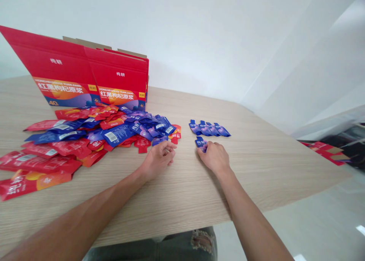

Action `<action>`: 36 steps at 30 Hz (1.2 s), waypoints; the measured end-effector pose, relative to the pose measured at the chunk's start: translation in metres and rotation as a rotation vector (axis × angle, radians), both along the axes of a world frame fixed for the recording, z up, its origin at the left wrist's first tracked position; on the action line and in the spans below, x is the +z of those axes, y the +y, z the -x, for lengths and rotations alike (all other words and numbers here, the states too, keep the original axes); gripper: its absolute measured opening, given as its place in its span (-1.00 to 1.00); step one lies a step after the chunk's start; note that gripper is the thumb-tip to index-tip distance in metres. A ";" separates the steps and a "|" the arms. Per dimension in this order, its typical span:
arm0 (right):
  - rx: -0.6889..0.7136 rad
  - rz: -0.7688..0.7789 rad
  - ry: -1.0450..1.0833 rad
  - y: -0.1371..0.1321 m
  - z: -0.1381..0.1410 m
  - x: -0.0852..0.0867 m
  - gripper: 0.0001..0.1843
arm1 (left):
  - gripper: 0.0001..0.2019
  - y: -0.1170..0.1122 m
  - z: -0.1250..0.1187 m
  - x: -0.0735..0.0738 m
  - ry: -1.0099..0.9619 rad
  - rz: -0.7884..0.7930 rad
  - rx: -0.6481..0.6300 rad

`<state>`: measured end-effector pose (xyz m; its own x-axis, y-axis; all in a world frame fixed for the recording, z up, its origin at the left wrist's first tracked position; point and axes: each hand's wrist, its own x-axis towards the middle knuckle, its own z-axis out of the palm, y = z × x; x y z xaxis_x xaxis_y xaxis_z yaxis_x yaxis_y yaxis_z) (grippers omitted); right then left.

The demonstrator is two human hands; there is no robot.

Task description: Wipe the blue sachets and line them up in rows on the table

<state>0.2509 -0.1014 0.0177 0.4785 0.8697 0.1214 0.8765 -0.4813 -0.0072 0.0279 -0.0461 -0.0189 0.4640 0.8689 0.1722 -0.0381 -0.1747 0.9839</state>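
My right hand (215, 154) grips a small blue-purple pouch (200, 142) lying on the table, covering its lower part. Just beyond it, several blue pouches (209, 129) overlap in a short row, spouted ends facing away. My left hand (160, 157) hovers by the right edge of a loose pile, its fingers loosely curled and apart, with nothing visible in them. The pile mixes blue pouches (115, 135) with red pouches (47, 164). One blue pouch (159, 140) lies partly behind the left fingers.
Behind the pile stands a red printed carton (119, 76) with raised flaps, near the white wall. The light wood table (182, 200) has its front edge close to my legs. On the right, beyond the table edge, red cardboard (325, 150) and dark items show, blurred.
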 end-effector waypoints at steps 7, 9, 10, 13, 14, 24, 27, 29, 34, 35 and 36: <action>0.018 -0.026 -0.007 0.002 -0.002 -0.004 -0.57 | -0.74 0.000 0.000 -0.002 0.005 -0.014 -0.004; 0.018 -0.022 -0.007 0.002 -0.002 -0.004 -0.56 | -0.75 0.001 0.000 -0.003 0.002 -0.015 -0.008; 0.014 -0.018 -0.006 0.003 -0.002 -0.003 -0.56 | -0.75 0.001 -0.001 -0.003 0.001 -0.018 -0.009; 0.004 -0.008 -0.002 0.004 -0.002 -0.003 -0.56 | -0.75 0.000 -0.001 -0.002 -0.002 -0.021 -0.010; 0.001 -0.006 0.000 0.005 -0.002 -0.002 -0.56 | -0.75 0.000 -0.001 -0.002 -0.003 -0.018 -0.009; 0.039 -0.055 -0.070 -0.001 0.009 0.010 -0.42 | -0.75 -0.002 -0.002 0.000 -0.005 -0.010 -0.004; 0.181 -0.193 -0.034 0.011 0.023 0.020 -0.40 | -0.76 -0.002 -0.004 -0.001 -0.018 -0.013 0.005; 0.311 -0.231 0.062 0.030 0.035 0.026 -0.43 | -0.77 -0.002 -0.005 -0.002 -0.035 -0.014 0.019; 0.515 -0.204 0.202 0.095 0.077 0.030 -0.53 | -0.81 0.001 -0.003 -0.007 -0.052 -0.028 0.066; 0.527 -0.191 0.203 0.106 0.085 0.030 -0.52 | -0.82 0.002 -0.003 -0.008 -0.046 -0.034 0.063; 0.524 -0.172 0.197 0.115 0.093 0.029 -0.51 | -0.83 0.002 -0.003 -0.009 -0.037 -0.047 0.055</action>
